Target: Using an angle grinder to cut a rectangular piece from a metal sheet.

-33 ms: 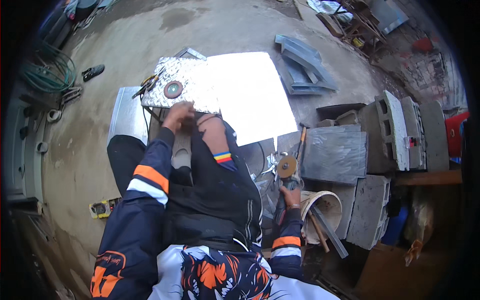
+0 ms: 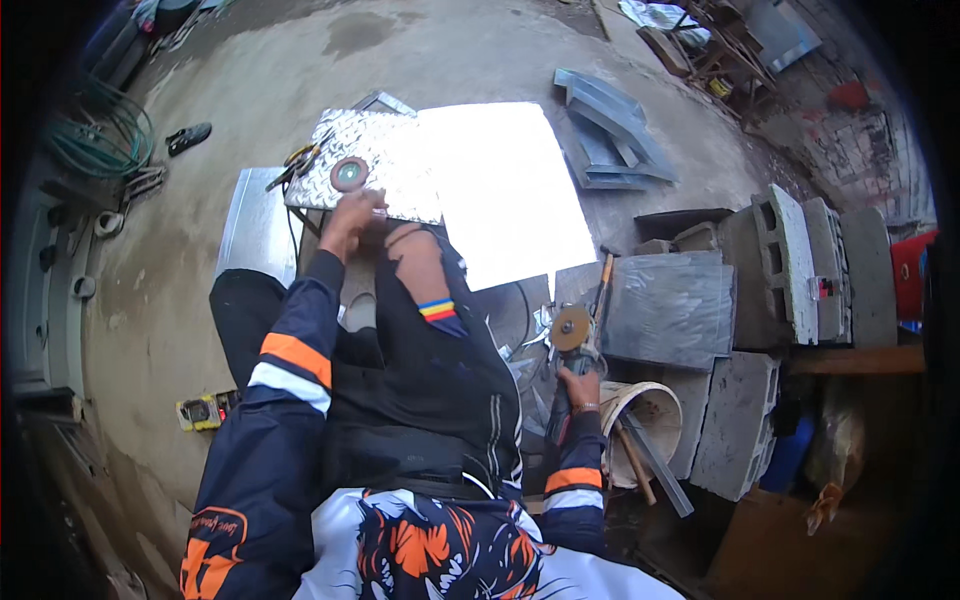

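Observation:
My right hand point(image 2: 579, 388) is wrapped round the body of an angle grinder point(image 2: 575, 362), low at my right side. The grinder's tan disc point(image 2: 570, 327) faces up, beyond my fingers. My left hand point(image 2: 354, 216) reaches over the near edge of a silvery patterned plate point(image 2: 395, 165), its fingers loosely bent with nothing visible in them. Just beyond those fingers lies a reddish-brown grinding disc point(image 2: 349, 174) with a green centre. Pliers point(image 2: 296, 164) rest at the plate's left edge. A bright sheet point(image 2: 505, 190) overlaps the plate's right side.
A hammer point(image 2: 604, 285) lies beside grey metal sheets point(image 2: 665, 305). Right of the grinder, a white bucket point(image 2: 665, 420) lies tipped with a wooden handle and a metal strip. Concrete blocks point(image 2: 735, 425) stand further right. Bent metal channels point(image 2: 612, 135) lie on the floor beyond the sheet.
My left hand has moved slightly forward and left, closer to the grinding disc on the plate. My right hand still holds the angle grinder, almost unmoved.

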A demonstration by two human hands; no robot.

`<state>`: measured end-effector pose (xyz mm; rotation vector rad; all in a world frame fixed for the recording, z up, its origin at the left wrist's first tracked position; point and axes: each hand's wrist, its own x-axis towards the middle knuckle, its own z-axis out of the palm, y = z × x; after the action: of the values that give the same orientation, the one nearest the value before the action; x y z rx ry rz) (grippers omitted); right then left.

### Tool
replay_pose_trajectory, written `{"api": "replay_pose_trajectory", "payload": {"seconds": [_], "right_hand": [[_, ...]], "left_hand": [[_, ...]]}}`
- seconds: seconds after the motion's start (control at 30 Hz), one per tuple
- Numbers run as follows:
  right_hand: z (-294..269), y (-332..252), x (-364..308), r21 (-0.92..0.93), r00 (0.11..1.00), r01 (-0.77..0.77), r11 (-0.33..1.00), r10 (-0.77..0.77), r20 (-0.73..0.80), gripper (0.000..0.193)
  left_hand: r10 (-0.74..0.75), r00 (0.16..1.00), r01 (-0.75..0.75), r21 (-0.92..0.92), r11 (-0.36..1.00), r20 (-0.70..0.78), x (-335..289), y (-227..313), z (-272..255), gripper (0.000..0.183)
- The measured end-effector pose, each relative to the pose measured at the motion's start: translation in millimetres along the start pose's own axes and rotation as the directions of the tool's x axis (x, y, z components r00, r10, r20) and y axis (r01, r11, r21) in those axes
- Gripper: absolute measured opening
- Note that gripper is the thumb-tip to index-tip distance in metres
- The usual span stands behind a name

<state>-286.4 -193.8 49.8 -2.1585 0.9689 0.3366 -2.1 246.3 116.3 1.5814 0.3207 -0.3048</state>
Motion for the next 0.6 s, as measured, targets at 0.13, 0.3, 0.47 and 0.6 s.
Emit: {"api": "replay_pose_trajectory", "payload": {"seconds": [0.13,0.3,0.47,0.6], "right_hand": [[6,-41,7,-0.113,0.992,0.127,0.985,-0.124,0.03,0.073],[13,-73,9,-0.185,0.982,0.179,0.966,-0.162,0.1,0.075],[20,-124,-14,-0.241,0.951,0.306,0.921,-0.283,0.126,0.065],[19,-122,-2,-0.327,0.949,0.305,0.894,-0.257,0.181,0.069]], "left_hand": [[0.345,0.937,-0.347,-0.044,0.937,-0.051,-45,80,16,0.028],[0.148,0.977,-0.098,-0.294,0.951,0.152,-88,67,83,0.029],[-0.196,0.954,0.272,-0.388,0.881,0.225,-66,-55,99,0.022],[-0.613,0.784,0.618,-0.024,0.786,0.098,-60,-61,124,0.025]]}}
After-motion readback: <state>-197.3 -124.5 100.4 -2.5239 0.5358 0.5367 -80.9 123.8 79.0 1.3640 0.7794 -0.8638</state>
